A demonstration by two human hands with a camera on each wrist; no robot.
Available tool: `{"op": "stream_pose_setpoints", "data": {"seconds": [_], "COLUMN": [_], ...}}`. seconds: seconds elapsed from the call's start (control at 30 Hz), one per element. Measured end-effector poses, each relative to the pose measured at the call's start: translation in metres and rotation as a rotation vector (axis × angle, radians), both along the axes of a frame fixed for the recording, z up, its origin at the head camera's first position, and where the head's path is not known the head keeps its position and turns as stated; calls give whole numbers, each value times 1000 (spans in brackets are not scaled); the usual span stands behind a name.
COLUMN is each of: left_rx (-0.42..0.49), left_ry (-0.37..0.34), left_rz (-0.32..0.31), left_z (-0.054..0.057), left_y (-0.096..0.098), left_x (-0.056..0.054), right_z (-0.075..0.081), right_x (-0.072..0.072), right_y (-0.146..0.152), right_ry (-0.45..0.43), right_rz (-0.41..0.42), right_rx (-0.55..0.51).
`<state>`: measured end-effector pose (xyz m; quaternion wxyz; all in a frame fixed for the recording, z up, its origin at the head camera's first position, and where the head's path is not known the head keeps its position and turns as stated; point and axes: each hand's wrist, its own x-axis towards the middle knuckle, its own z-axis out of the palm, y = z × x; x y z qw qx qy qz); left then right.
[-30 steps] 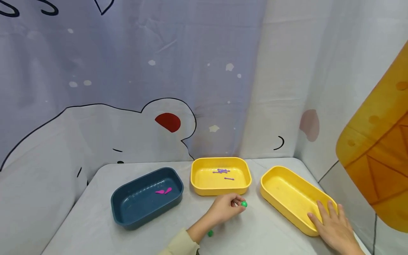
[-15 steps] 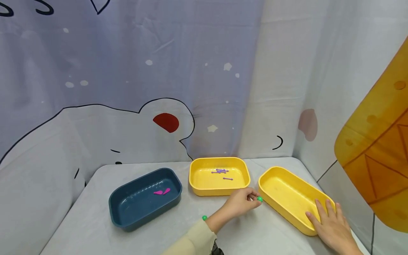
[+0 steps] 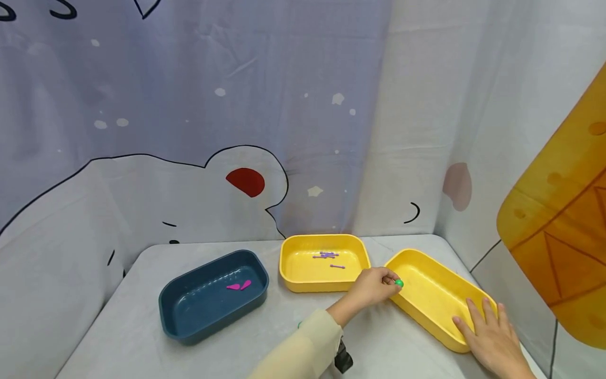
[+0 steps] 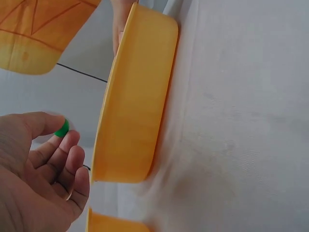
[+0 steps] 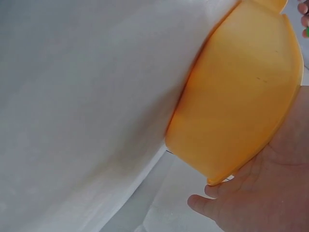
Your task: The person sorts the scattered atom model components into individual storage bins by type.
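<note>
My left hand (image 3: 371, 287) pinches a small green ball (image 3: 399, 283) between thumb and fingertips. In the head view the ball overlaps the left end of the angled yellow tray (image 3: 433, 292); the left wrist view shows ball and fingers beside the tray's wall (image 4: 133, 96). My right hand (image 3: 494, 337) rests on the near right end of that same tray, fingers straight and spread over its rim. Seen from the right wrist, the palm lies along the tray's edge. A second green ball (image 3: 299, 325) is mostly hidden behind the left sleeve.
A second yellow tray (image 3: 307, 287) at the back middle holds several thin purple sticks (image 3: 326, 255). On the left stands a dark blue tray (image 3: 189, 310) with two pink drop-shaped pieces (image 3: 239, 286). Printed curtains (image 3: 331, 131) hang behind the table. A black strap piece (image 3: 343, 359) hangs under the left sleeve.
My left hand has carried the green ball rightward and slightly up, from in front of the middle yellow tray to the angled one. My right hand has stayed on its tray.
</note>
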<state>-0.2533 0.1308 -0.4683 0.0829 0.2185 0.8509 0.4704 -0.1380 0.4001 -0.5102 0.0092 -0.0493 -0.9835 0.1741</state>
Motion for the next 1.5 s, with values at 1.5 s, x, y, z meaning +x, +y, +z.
{"op": "stream_pose_setpoints", "data": {"seconds": [1.5], "left_rx": [-200], "left_ry": [143], "left_rz": [11], "left_z": [26], "left_y": [28], "left_x": [-20], "right_z": [-3], "right_x": [-2], "right_y": [2], "right_ry": [-37], "right_rz": [12], "right_rx": [4]}}
